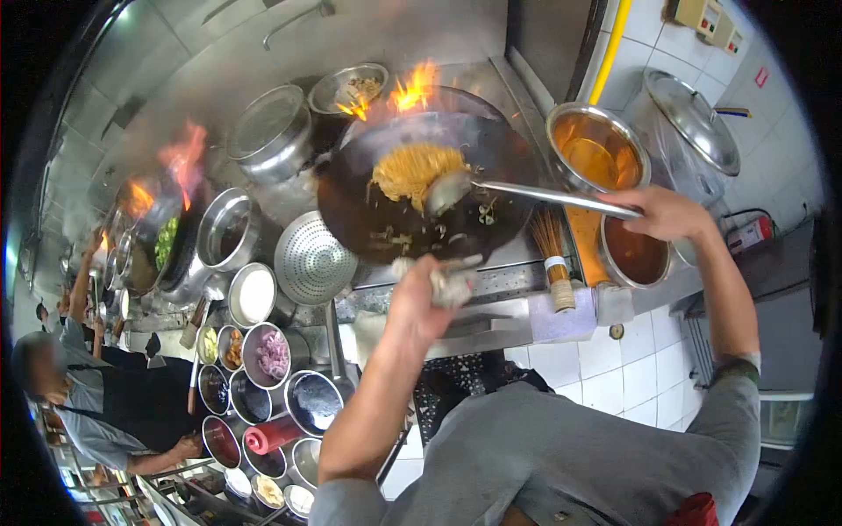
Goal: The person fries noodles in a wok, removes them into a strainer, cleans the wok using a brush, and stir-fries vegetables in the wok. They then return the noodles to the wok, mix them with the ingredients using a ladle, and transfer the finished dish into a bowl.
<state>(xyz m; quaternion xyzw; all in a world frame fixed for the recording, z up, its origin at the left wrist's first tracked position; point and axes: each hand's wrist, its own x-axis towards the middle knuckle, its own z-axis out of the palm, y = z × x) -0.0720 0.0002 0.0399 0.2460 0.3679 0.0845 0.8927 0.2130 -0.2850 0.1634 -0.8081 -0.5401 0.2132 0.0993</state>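
A large dark wok [351, 197] is tilted over the burner, with flames [414, 88] rising behind its far rim. Inside it lies a mound of yellow-brown noodles [412, 171], with scattered bits of vegetable around it. My left hand [419, 302] is closed at the wok's near edge, gripping it through a crumpled pale cloth [452, 287]; the exact grip is partly hidden. In my right hand [664, 213] is the shaft of a long metal ladle [553, 193]. The ladle's bowl touches the right side of the noodles.
Right of the wok stand a bowl of oil [596, 158], a pot of reddish-brown sauce [633, 250] and a bamboo brush [559, 280]. Leftward are a perforated strainer [314, 259] and several ingredient pots, one with chopped onion [272, 353]. A co-worker [123, 394] stands far left near another flaming wok [167, 241].
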